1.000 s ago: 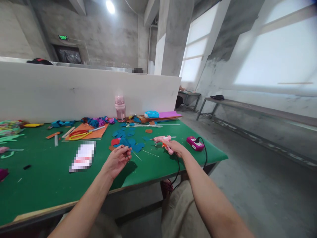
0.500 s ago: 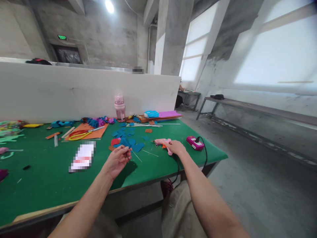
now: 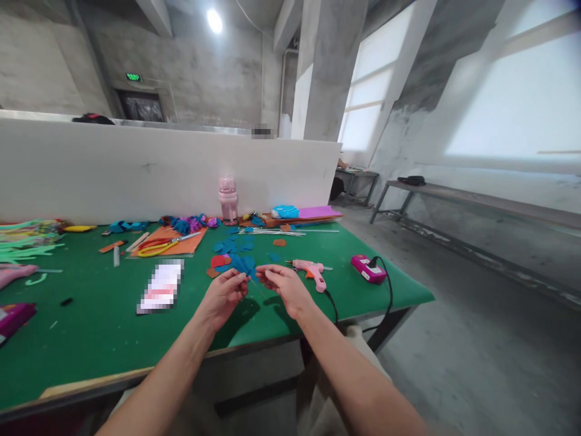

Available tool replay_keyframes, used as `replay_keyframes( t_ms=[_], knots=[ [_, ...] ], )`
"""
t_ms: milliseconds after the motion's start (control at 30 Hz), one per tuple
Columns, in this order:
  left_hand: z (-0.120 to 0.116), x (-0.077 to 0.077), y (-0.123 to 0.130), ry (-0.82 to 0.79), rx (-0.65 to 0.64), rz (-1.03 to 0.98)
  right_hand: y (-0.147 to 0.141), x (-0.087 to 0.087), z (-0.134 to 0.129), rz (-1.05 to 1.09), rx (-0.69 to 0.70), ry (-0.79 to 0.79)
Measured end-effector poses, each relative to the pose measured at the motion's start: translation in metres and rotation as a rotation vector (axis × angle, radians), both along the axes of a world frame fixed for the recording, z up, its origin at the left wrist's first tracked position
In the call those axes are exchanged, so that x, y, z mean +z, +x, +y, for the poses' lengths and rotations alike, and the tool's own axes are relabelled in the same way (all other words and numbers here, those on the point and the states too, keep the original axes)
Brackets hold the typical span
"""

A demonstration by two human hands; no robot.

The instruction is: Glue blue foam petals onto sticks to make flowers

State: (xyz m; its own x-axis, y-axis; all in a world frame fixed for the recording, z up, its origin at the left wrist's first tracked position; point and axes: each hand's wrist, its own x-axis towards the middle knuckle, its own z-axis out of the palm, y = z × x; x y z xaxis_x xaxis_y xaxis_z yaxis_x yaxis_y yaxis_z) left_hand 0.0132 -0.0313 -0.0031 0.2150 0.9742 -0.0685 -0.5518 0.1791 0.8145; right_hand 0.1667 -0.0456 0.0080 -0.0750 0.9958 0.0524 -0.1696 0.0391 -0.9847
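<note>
My left hand [image 3: 227, 297] is closed in a pinch on a thin wire stem, which slants down to the right from its fingertips. Close beside it, my right hand [image 3: 284, 287] has its thumb and fingers pressed together near blue paper pieces [image 3: 244, 264]; what it holds, if anything, is too small to make out. The pink glue gun [image 3: 313, 272] lies on the green table just right of my right hand, its black cable running off the front edge. Blue and red cut pieces [image 3: 220, 261] lie behind my left hand.
Scissors [image 3: 157, 246] lie on an orange sheet [image 3: 190, 243] at the left. A purple power box [image 3: 368, 269] sits at the right, and a pink bottle [image 3: 229, 201] stands by the white partition [image 3: 136, 169]. A phone-like object [image 3: 161, 287] lies left of my hands.
My right hand has let go of the glue gun and moved left beside my left hand. The glue gun now lies on the table. The camera view has shifted slightly left.
</note>
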Motion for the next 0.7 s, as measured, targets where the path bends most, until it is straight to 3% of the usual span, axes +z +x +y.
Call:
replay_keyframes(
  t_ms=[367,700],
  knots=[
    [-0.002,0.001,0.005,0.056,0.031,0.036,-0.014,-0.004,0.003,-0.173,-0.168,0.146],
    [-0.001,0.0,0.004,0.101,0.045,0.064,-0.016,-0.007,0.003,-0.287,-0.223,0.21]
  ],
)
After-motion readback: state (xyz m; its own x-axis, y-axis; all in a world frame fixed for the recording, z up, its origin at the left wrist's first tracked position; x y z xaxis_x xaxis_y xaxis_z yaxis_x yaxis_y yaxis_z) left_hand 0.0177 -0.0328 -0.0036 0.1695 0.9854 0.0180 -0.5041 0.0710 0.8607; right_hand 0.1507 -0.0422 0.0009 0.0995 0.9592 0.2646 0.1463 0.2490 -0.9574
